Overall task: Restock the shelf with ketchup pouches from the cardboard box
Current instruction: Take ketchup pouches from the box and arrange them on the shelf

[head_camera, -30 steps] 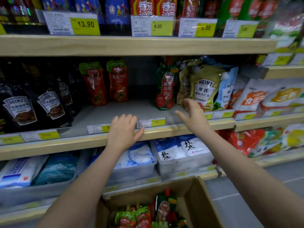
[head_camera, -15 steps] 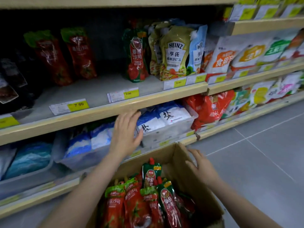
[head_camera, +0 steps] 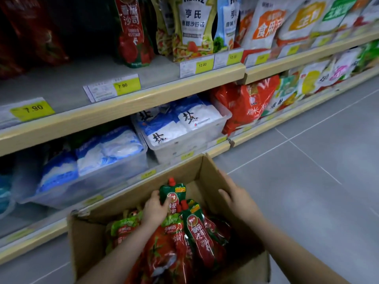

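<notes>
An open cardboard box sits on the floor in front of the shelving, holding several red and green ketchup pouches. My left hand is inside the box, fingers wrapped around the upright pouch with a red cap. My right hand rests on the box's right wall, fingers over its rim. On the grey shelf above, one ketchup pouch stands beside the Heinz pouches, and two darker ones stand at the back left.
Yellow price tags line the shelf's wooden edge. Heinz salad dressing pouches stand to the right of the ketchup spot. Clear bins of salt bags fill the shelf below. Grey tiled floor stretches to the right.
The view has dropped towards the box. My left hand went down from the shelf edge into the box and closed on a pouch. My right hand settled on the box's right wall.
</notes>
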{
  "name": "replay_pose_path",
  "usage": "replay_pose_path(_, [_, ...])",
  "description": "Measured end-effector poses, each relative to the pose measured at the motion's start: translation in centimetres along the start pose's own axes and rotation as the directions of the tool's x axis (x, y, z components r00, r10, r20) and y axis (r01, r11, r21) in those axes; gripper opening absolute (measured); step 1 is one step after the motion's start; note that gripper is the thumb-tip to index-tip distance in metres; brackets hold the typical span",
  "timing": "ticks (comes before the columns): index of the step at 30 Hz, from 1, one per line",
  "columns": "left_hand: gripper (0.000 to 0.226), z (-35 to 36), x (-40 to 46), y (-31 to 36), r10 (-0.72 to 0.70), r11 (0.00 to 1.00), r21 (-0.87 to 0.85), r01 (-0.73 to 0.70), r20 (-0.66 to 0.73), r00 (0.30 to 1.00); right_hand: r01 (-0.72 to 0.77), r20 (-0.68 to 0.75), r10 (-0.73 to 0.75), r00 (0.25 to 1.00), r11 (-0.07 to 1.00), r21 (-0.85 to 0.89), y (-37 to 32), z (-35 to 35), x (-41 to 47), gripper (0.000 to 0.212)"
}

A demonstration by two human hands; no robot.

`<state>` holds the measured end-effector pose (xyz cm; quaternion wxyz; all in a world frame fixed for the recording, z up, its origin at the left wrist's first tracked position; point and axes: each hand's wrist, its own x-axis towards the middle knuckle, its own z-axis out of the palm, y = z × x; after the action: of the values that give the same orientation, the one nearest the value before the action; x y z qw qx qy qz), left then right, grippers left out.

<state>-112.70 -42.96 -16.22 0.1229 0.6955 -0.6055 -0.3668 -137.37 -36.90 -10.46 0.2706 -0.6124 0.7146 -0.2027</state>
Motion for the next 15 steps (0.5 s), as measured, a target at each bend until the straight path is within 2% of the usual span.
replay_pose_path(4, [0.033,0.8,1.3,0.6,-0.054,0.982,-0.180,0.051,-0.010,0.998,0.006,-0.001,-0.006,1.000,1.000,-0.008,-0.1,0.0,0.1,0.060])
replay_pose_path(8, [0.041,1.0,1.8,0.2,-0.098,0.925,-0.358,0.125,0.093,0.991,-0.012,0.018,0.011,1.000,1.000,0.027,-0.2,0.0,0.2,0.061])
replay_pose_path(11, [0.027,0.4,1.4,0.3,-0.074,0.879,-0.463,0.115,0.105,0.992,-0.016,0.019,0.015,1.000,1.000,0.020,-0.2,-0.1,0.4,0.061])
replay_pose_path(15, [0.023,-1.2,0.6,0.7,-0.042,0.861,-0.502,0.078,0.082,0.996,-0.017,0.029,0.016,0.999,0.999,0.039,-0.3,-0.3,0.2,0.062])
